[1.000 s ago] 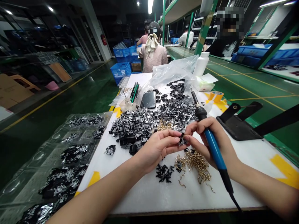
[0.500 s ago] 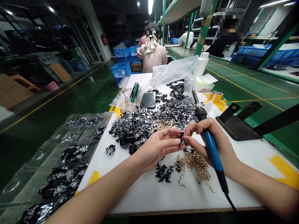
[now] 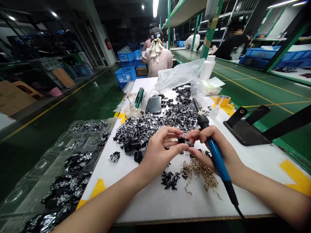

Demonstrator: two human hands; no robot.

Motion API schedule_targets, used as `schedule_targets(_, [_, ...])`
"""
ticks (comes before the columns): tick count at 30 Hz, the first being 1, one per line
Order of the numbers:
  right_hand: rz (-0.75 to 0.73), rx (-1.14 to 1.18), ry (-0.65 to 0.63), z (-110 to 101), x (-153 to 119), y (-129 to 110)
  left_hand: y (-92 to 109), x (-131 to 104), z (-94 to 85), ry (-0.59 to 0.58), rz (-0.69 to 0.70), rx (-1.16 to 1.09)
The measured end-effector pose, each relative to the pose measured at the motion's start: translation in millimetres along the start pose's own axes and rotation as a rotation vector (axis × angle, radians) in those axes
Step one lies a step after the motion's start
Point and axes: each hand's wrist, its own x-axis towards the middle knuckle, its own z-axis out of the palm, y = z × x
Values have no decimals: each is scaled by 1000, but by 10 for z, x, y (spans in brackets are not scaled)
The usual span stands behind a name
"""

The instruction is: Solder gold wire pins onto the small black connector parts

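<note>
Between the fingertips of my left hand (image 3: pixel 163 149) is a small black part with shiny metal (image 3: pixel 181 140). The thumb and index finger of my right hand (image 3: pixel 216 149) meet its other side. A blue-handled soldering iron (image 3: pixel 217 154) also rests in my right hand, its tip pointing up and away, its cord trailing down. Below the hands lie a heap of brass-coloured bent pins (image 3: pixel 203 173) and a little pile of small black pieces (image 3: pixel 170 180). Just beyond them spreads a large heap of black and silver parts (image 3: pixel 136 129).
At left, a clear plastic tray (image 3: pixel 58 152) holds more parts. A black metal stand (image 3: pixel 245 129) is at right. Farther back are a phone (image 3: pixel 154 104), a cup of pens (image 3: pixel 134 110), a tape roll (image 3: pixel 223 100), a white bottle (image 3: pixel 207 67) and a plastic bag (image 3: pixel 178 76). Several co-workers sit beyond.
The small black part has been turned from upright to lying sideways and shifted slightly left. My left hand has rotated around it, and the soldering iron has moved a little left with my right hand.
</note>
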Motion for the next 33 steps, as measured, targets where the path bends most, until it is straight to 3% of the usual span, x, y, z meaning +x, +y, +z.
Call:
schedule_targets(5, [-5,20,-20,-24,-13,12,-18,-17,-23,75,547,363])
schedule_targets(8, [-39,-4,-29,-28,-16,30,-28,-15,-44,92,703,470])
schedule_targets(10, [-57,-12,-38,-28,-17,44,-18,-25,-53,81,687,500])
schedule_targets(17, [-165,-204,66,-27,-22,72,38,-74,-33,74,370,516])
schedule_targets(33, [-257,-326,-86,-77,-14,44,51,-91,18,42,161,380])
